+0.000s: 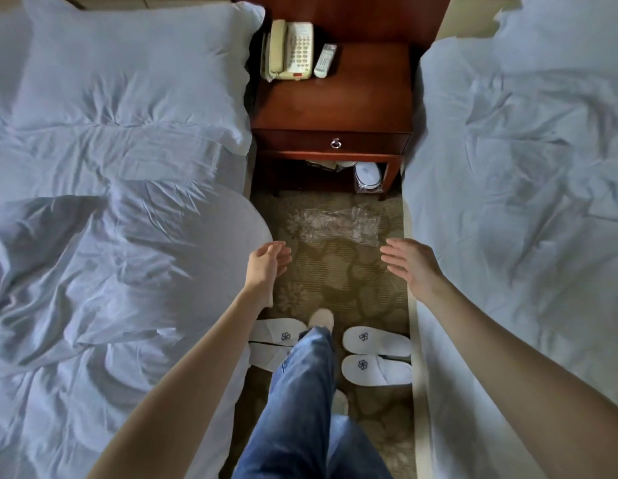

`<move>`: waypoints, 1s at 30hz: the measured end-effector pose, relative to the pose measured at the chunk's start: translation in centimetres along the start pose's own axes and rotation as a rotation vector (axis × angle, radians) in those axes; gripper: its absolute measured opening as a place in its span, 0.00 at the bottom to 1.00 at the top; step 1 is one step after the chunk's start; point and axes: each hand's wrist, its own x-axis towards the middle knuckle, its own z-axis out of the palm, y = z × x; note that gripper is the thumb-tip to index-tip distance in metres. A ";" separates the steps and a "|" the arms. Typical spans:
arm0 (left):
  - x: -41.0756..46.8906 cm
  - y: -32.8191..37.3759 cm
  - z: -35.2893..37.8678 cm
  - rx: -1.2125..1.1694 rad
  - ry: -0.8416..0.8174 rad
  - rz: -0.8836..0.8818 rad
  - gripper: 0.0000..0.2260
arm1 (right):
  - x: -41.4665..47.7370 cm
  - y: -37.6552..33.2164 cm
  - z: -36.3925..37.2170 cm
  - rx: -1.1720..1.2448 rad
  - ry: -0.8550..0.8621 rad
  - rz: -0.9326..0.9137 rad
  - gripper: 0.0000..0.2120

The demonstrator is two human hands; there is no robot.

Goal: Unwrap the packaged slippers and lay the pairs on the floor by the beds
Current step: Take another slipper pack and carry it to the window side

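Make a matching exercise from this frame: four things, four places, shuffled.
Things:
1. cream corded telephone
2. empty clear plastic wrapper
3. still-wrapped white slippers
4. unwrapped white logo slippers pair

Places:
A. carpet just in front of the nightstand
B. floor beside the right bed
C. top of the wooden nightstand
D. open shelf under the nightstand drawer

Pairs: 1-C, 2-A, 3-D, 4-B

On the patterned carpet between the beds lie two slipper pairs and an empty plastic wrapper.
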 end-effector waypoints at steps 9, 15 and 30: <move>15.6 5.4 3.5 0.041 -0.080 -0.109 0.11 | 12.2 -7.3 3.4 -0.032 0.122 0.086 0.15; 25.0 9.2 5.3 0.138 -0.066 -0.171 0.13 | 20.7 -12.5 9.1 -0.094 0.162 0.150 0.13; 36.9 7.2 9.5 0.395 -0.123 -0.237 0.12 | 34.2 -10.3 8.9 -0.090 0.215 0.250 0.04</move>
